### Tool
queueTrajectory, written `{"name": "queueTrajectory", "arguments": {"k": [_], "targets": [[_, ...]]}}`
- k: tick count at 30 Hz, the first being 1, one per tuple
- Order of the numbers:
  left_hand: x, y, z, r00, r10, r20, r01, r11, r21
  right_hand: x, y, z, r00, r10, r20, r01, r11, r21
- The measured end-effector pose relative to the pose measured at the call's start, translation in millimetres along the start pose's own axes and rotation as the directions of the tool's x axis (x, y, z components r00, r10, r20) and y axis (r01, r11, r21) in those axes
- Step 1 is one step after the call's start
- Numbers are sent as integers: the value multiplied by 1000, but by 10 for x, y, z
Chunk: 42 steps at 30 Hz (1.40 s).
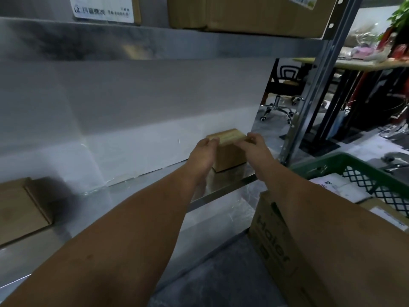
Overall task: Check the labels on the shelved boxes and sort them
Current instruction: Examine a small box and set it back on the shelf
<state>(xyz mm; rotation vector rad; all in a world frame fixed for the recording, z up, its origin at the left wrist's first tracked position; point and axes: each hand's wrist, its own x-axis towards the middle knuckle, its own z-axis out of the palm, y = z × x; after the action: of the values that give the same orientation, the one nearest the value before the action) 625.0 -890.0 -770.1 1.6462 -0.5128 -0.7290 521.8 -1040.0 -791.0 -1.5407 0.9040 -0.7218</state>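
Note:
A small brown cardboard box (229,154) stands on the metal shelf (223,192) near its right end, against the white back wall. My left hand (202,152) grips the box's left top edge and my right hand (254,145) grips its right top edge. The box's bottom still rests on the shelf. No label shows on its visible faces. On the shelf above sit a large cardboard box (254,14) and a box with a white printed label (104,7).
A flat cardboard box (22,207) lies at the shelf's left. A large Haier carton (287,251) stands at the lower right, beside a green plastic crate (358,173) holding labelled parcels. The shelf's metal upright (309,91) rises on the right; office chairs and a desk stand behind it.

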Motion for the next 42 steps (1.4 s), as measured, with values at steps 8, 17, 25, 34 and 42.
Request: {"name": "queueTrajectory", "arguments": {"k": [8, 17, 25, 34, 42], "targets": [[-286, 82, -240, 996, 66, -65, -68, 997, -29, -453, -138, 213, 991, -118, -70, 118, 993, -6], [-1279, 49, -1369, 874, 257, -412, -198, 964, 180, -1427, -625, 1006, 966, -202, 158, 190, 978, 87], [-1584, 54, -1931, 936, 139, -324, -47, 960, 275, -1901, -510, 1347, 963, -184, 198, 163, 979, 119], [-1560, 36, -2174, 955, 158, -251, -130, 984, 122, -1892, -592, 1337, 968, -176, 181, 140, 971, 192], [-1669, 114, -2130, 926, 306, -220, -240, 929, 282, -1861, -626, 1399, 951, 23, 309, -110, 957, 267]]}}
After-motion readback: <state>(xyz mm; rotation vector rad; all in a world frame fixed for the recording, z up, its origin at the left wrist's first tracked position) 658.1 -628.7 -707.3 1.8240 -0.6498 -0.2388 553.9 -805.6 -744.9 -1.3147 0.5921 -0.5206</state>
